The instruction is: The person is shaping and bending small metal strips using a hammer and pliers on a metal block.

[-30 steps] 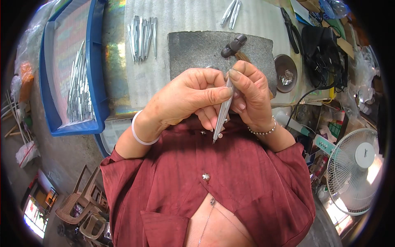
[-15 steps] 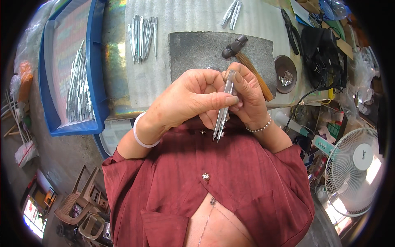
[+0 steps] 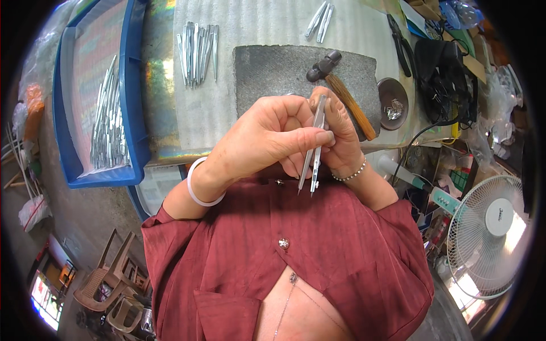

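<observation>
Over my lap, near the table's front edge, I hold a silver metal drawing compass (image 3: 316,117) with its joint end up and its two pointed legs down. The legs stand a little apart at the tips. My left hand (image 3: 259,133) is closed on it, the thumb pressed across the legs. My right hand (image 3: 342,139) pinches the compass near the top; some of its fingers are hidden behind the compass and my left hand. Beyond my hands, a hammer (image 3: 348,98) with a wooden handle lies on a grey stone slab (image 3: 259,71).
A blue tray (image 3: 136,96) on the left holds many slim metal pieces (image 3: 109,128). More metal pieces (image 3: 197,54) lie in a row on the table, and several others (image 3: 319,23) farther back. On the right are a bowl (image 3: 402,94) of small parts, pliers (image 3: 402,48) and a fan (image 3: 483,238).
The compass legs have spread slightly, one tip shifting right. My right hand has shifted a little to the left and turned. My left hand keeps its grip.
</observation>
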Demonstrator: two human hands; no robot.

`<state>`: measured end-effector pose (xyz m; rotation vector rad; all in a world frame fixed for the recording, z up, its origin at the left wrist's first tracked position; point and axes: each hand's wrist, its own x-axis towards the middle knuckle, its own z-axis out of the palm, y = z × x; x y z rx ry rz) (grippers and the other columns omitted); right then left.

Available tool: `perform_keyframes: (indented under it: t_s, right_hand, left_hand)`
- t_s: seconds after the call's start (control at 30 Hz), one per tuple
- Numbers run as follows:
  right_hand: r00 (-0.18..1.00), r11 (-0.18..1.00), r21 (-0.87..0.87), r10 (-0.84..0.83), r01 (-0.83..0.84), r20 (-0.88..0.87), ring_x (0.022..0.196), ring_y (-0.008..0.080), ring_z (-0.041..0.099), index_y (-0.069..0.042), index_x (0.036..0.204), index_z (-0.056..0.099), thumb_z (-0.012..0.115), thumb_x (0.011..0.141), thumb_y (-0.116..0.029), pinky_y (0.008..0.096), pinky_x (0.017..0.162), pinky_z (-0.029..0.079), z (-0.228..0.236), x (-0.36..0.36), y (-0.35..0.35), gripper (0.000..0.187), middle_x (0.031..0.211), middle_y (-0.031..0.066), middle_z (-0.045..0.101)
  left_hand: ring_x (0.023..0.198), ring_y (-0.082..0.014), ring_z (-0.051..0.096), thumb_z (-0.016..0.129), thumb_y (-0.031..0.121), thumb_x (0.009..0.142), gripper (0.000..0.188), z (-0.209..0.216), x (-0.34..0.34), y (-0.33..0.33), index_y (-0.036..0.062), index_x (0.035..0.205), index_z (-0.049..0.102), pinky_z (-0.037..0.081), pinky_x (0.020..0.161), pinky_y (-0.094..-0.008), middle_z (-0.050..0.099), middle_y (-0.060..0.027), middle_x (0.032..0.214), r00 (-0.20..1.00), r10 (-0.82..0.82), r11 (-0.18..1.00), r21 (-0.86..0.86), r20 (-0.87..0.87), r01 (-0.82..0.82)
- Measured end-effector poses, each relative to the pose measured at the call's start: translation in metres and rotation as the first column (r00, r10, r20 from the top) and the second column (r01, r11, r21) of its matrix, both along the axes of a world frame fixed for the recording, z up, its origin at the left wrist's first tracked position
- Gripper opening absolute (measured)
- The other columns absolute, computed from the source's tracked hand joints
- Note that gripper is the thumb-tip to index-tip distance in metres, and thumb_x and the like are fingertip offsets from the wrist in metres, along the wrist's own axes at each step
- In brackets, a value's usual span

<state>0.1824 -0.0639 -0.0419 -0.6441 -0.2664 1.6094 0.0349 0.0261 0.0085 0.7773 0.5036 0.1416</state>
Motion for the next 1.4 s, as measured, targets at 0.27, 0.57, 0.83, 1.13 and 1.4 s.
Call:
perform_keyframes:
  t_s: [0.27, 0.57, 0.83, 1.13, 1.4]
  right_hand:
    - [0.999, 0.986, -0.169, -0.013, 0.007, -0.031, 0.041, 0.0007, 0.038, -0.011, 0.081, 0.053, 0.056, 0.093, -0.024, 0.0163, 0.034, 0.032, 0.014, -0.002, 0.004, 0.018, 0.062, -0.0043, 0.050]
    - [0.996, 0.981, -0.192, -0.020, 0.037, 0.089, 0.042, 0.0018, 0.042, -0.007, 0.080, 0.054, 0.058, 0.091, -0.013, 0.0168, 0.034, 0.032, 0.028, -0.002, 0.009, 0.013, 0.063, -0.0007, 0.053]
    - [0.991, 0.965, -0.243, -0.118, 0.098, -0.071, 0.046, 0.0002, 0.042, -0.010, 0.093, 0.054, 0.053, 0.093, -0.013, 0.0146, 0.038, 0.034, 0.029, -0.001, 0.003, 0.003, 0.070, -0.0003, 0.054]
    - [0.966, 0.965, -0.252, 0.002, -0.069, -0.258, 0.050, 0.0049, 0.051, -0.009, 0.089, 0.053, 0.053, 0.091, -0.010, 0.0179, 0.044, 0.043, 0.031, -0.010, -0.006, 0.003, 0.073, 0.0055, 0.059]
    - [0.920, 0.910, -0.164, 0.357, -0.381, -0.159, 0.045, 0.0098, 0.051, -0.006, 0.096, 0.048, 0.049, 0.095, -0.017, 0.0205, 0.039, 0.043, 0.031, -0.014, -0.014, 0.011, 0.072, 0.0124, 0.059]
  left_hand:
    - [0.053, -0.0130, 0.063, 0.065, 0.016, 0.087, 0.019, -0.015, -0.001, -0.003, -0.0003, 0.085, 0.055, 0.050, 0.043, -0.0209, 0.068, -0.0140, 0.085, 0.996, 0.073, 0.985, -0.157, 0.043, -0.066]
    - [0.049, -0.0100, 0.059, 0.062, 0.014, 0.089, 0.015, -0.011, -0.008, -0.005, 0.0008, 0.086, 0.057, 0.050, 0.045, -0.0192, 0.065, -0.0100, 0.072, 0.995, 0.103, 0.986, -0.134, -0.010, -0.103]
    - [0.077, -0.0192, 0.066, 0.051, 0.005, 0.092, 0.013, -0.015, -0.023, -0.017, 0.0019, 0.105, 0.049, 0.058, 0.067, -0.0297, 0.063, -0.0122, 0.089, 0.865, 0.490, 0.871, -0.096, 0.106, -0.481]
    - [0.049, -0.0021, 0.031, 0.054, 0.008, 0.093, 0.018, -0.008, -0.024, -0.030, 0.0040, 0.110, 0.050, 0.024, 0.043, -0.0182, 0.043, 0.0042, 0.066, 0.763, 0.588, 0.802, -0.072, 0.268, -0.593]
    - [0.050, -0.0014, 0.035, 0.057, 0.009, 0.092, 0.005, -0.002, -0.022, -0.025, 0.0042, 0.092, 0.058, 0.025, 0.044, -0.0180, 0.048, 0.0051, 0.066, 0.784, 0.592, 0.805, -0.099, 0.186, -0.585]
